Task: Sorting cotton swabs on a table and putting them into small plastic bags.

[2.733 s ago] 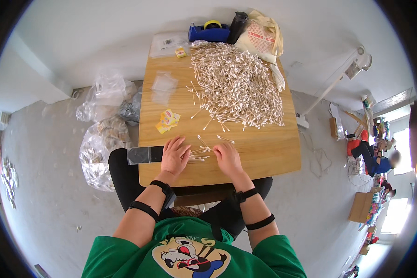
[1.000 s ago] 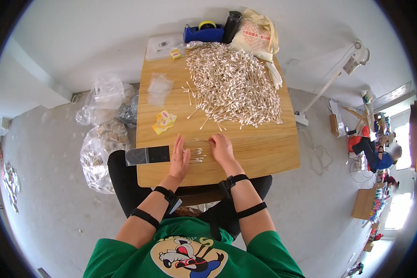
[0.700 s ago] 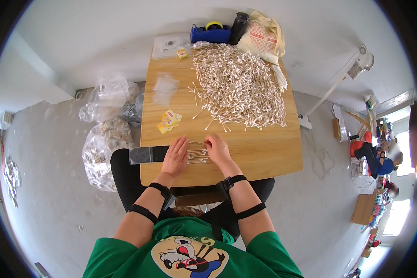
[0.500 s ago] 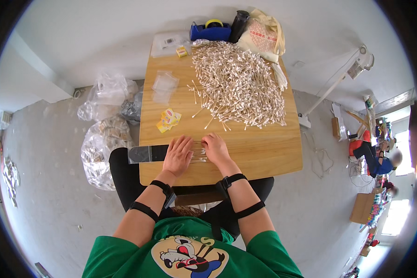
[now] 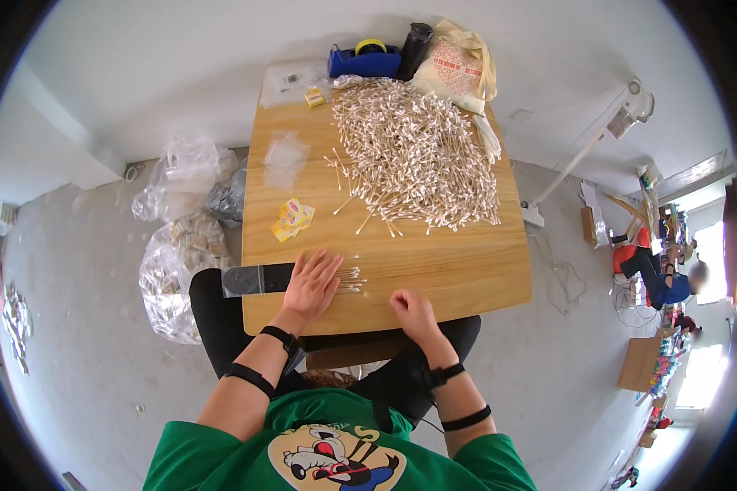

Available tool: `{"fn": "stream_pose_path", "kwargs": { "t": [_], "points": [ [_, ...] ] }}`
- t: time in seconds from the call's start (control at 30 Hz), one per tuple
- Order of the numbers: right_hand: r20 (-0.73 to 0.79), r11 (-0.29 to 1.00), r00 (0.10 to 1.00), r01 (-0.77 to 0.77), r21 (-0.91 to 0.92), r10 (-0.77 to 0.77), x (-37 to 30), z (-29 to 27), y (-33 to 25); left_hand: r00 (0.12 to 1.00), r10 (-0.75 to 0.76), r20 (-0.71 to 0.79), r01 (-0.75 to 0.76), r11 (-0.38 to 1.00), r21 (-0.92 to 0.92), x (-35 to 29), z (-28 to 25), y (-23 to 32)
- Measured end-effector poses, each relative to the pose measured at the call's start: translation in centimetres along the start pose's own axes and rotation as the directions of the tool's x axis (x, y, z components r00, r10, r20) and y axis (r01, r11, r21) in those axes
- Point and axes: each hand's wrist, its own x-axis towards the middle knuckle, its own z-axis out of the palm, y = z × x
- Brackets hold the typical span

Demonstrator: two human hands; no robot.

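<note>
My left hand (image 5: 312,284) lies flat with its fingers stretched over a row of cotton swabs (image 5: 350,281), pressing them to the tabletop. Their white tips stick out past its right side; the rest is hidden under the palm. From its left side runs a dark flat strip (image 5: 275,278) with a clear plastic end (image 5: 242,281) reaching past the table's left edge. Curled up near the front edge, my right hand (image 5: 415,313) is apart from the swabs, and whatever is inside its fingers, if anything, is hidden. A large heap of cotton swabs (image 5: 418,155) covers the far side.
Yellow printed cards (image 5: 292,218), clear plastic bags (image 5: 286,161) and a small yellow box (image 5: 314,97) lie on the wooden table (image 5: 458,270). Behind stand a blue tape dispenser (image 5: 364,63), a dark bottle (image 5: 416,51) and a cloth bag (image 5: 453,72). Filled plastic bags (image 5: 176,270) sit on the floor left.
My right hand has left the right ends of the swabs, moved nearer and to the right, and curled up. The left hand stays on the swabs. The whole view has shifted slightly.
</note>
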Motion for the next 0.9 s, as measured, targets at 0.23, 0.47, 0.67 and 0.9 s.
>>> {"fn": "stream_pose_path", "kwargs": {
  "t": [0.23,0.47,0.67,0.9],
  "points": [
    [0.221,0.999,0.974,-0.043,0.000,0.042,-4.2,0.8,-1.5,0.998,0.039,0.047,-0.034,0.992,-0.119,-0.1,-0.6,-0.3],
    [-0.283,0.977,0.959,-0.065,-0.203,0.005,7.0,-0.1,1.4,0.984,-0.063,-0.168,0.032,0.983,-0.180,-0.2,0.5,-0.8],
    [-0.374,0.930,0.927,-0.137,-0.340,0.000,13.3,1.4,0.4,0.980,-0.183,-0.078,0.174,0.978,-0.112,-0.4,0.5,-0.2],
    [-0.122,0.953,0.988,0.058,-0.297,-0.098,10.8,4.7,-1.9,0.980,-0.153,-0.126,0.140,0.985,-0.105,-0.3,0.0,-0.3]
  ]
}}
